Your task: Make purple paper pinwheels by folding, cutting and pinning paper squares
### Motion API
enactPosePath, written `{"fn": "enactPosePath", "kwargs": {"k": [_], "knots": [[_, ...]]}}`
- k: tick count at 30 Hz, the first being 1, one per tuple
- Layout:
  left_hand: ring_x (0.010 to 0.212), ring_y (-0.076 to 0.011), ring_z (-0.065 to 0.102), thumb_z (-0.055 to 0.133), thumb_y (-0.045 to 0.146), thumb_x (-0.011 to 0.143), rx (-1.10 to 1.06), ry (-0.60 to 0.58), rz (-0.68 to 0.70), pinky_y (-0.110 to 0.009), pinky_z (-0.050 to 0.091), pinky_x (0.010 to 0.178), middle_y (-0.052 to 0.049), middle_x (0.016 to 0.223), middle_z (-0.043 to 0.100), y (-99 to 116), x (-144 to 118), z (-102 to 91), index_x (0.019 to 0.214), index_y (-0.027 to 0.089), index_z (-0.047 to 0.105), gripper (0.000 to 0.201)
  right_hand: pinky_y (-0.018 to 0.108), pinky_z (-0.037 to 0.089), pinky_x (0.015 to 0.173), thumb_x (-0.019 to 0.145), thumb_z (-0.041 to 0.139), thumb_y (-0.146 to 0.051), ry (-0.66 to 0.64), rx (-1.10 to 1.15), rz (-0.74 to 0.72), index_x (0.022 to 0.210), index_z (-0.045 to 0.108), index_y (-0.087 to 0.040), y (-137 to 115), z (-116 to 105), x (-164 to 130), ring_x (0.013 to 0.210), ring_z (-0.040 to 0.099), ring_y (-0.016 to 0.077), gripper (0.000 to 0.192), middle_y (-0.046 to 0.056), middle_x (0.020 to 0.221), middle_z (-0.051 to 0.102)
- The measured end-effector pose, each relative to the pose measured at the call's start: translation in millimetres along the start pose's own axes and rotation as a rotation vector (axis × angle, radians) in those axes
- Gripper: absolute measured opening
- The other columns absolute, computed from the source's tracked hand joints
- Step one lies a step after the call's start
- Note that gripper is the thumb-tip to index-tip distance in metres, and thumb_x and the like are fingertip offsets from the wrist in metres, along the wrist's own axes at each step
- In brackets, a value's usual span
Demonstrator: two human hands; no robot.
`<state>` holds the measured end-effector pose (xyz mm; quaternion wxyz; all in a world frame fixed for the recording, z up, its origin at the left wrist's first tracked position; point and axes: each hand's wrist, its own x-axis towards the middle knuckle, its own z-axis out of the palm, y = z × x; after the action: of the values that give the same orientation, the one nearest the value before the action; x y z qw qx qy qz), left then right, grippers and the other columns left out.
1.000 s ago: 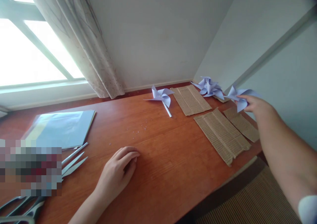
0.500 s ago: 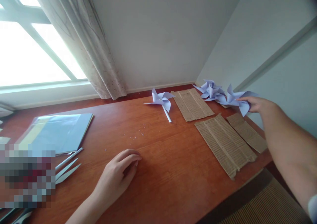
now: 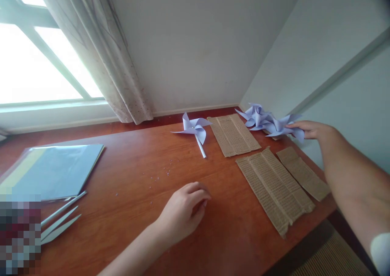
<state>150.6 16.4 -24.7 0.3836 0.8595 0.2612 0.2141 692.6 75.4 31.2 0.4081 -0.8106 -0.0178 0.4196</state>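
R hand (image 3: 313,129) pinches pinwheel (image 3: 284,126) upper right; L hand (image 3: 183,211) loose, empty on desk (image 3: 134,178); 3 cardboard pcs (image 3: 233,134).

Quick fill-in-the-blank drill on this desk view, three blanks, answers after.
1. The right hand holds a paper ____ at the table's far corner.
2. The left hand rests on the ____ table.
3. The lone pinwheel lies left of the ____ pieces.

Missing words: pinwheel; wooden; cardboard
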Motion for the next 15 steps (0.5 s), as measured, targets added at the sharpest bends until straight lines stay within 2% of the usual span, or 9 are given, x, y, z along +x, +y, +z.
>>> {"fn": "enactPosePath", "kwargs": {"k": [5, 10, 13, 15], "knots": [[0.089, -0.0191, 0.068, 0.047, 0.008, 0.088, -0.023, -0.015, -0.031, -0.030, 0.056, 0.080, -0.007, 0.100, 0.070, -10, -5, 6.9, 0.098, 0.022, 0.068, 0.027, 0.041, 0.058, 0.090, 0.097, 0.065, -0.033, -0.010, -0.022, 0.005, 0.126, 0.062, -0.020, -4, 11, -1, 0.110, 0.065, 0.0236, 0.032, 0.009, 0.128, 0.063], [0.088, -0.0208, 0.066, 0.047, 0.009, 0.088, 0.021, -0.016, -0.055, -0.032, 0.056, 0.078, -0.008, 0.097, 0.069, -12, -4, 10.6, 0.098, 0.023, 0.068, 0.027, 0.037, 0.059, 0.082, 0.098, 0.064, -0.031, -0.024, -0.081, -0.004, 0.121, 0.063, -0.018, -5, 12, 2, 0.100, 0.068, 0.0201, 0.027, 0.008, 0.120, 0.066], [0.087, -0.0210, 0.065, 0.047, 0.009, 0.088, 0.032, -0.020, -0.058, -0.033, 0.055, 0.078, -0.007, 0.096, 0.069, -12, -2, 12.3, 0.098, 0.023, 0.068, 0.027, 0.036, 0.060, 0.081, 0.097, 0.066, -0.030, -0.009, -0.068, -0.093, 0.119, 0.064, -0.019, -4, 15, 5, 0.099, 0.068, 0.0200, 0.026, 0.007, 0.118, 0.066], [0.086, -0.0205, 0.065, 0.046, 0.009, 0.088, 0.021, -0.016, -0.057, -0.032, 0.055, 0.077, -0.007, 0.096, 0.069, -12, -2, 12.5, 0.098, 0.023, 0.068, 0.028, 0.035, 0.060, 0.080, 0.097, 0.065, -0.031, 0.029, -0.006, -0.243, 0.119, 0.064, -0.018, -3, 18, 6, 0.097, 0.069, 0.0192, 0.026, 0.007, 0.117, 0.067]]}}
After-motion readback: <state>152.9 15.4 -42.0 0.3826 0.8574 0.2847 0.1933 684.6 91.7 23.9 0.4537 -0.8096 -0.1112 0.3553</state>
